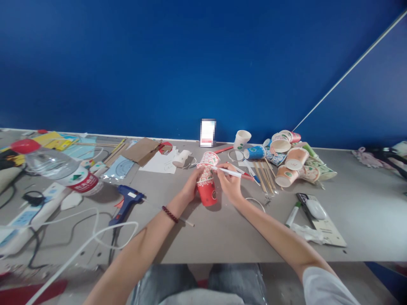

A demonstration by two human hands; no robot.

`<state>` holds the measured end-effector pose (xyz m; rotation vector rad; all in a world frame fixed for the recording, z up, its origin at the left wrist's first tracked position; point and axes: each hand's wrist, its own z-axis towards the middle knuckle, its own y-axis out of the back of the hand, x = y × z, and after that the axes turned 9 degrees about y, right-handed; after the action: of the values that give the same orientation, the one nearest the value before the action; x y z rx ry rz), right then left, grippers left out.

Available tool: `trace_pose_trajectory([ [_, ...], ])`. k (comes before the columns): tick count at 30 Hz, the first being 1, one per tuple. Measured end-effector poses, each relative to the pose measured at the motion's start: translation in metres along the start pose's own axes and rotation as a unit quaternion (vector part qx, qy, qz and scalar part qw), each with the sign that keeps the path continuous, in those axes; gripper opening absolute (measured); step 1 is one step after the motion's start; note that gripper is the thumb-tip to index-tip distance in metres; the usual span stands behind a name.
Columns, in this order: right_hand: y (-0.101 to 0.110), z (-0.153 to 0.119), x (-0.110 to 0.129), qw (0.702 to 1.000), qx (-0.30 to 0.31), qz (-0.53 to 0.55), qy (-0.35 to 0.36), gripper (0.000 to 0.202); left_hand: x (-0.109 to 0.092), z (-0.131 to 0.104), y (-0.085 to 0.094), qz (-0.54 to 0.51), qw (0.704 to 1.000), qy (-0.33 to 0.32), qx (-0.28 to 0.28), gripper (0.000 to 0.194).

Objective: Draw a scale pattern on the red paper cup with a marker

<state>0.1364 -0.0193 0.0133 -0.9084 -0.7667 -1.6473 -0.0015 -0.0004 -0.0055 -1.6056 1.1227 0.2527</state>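
Note:
My left hand grips the side of red-and-white paper cups that lie joined or stacked in a line. The nearer paper cup is red with a round dark emblem, and a patterned paper cup lies beyond it. Between the fingers of my right hand is a white marker pen with a red end, its tip close to the cups' patterned wall. Whether the tip touches the paper, I cannot tell.
Left are a glue gun, a water bottle, a power strip and loose cables. A pile of paper cups and wooden sticks lie right. A lit phone leans on the blue wall; a mouse rests nearer.

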Motion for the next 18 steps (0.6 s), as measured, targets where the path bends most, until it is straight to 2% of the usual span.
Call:
trace_pose_trajectory([
  [6,-0.0004,0.0,0.0022,1.0,0.019,-0.003,0.0,0.009,0.0007,0.0009,0.0017,0.0,1.0,0.001,0.01,0.032],
  [18,-0.0009,-0.0016,0.0007,1.0,-0.01,0.012,-0.002,0.017,-0.0018,-0.0018,-0.0018,0.005,1.0,-0.012,-0.001,0.031],
])
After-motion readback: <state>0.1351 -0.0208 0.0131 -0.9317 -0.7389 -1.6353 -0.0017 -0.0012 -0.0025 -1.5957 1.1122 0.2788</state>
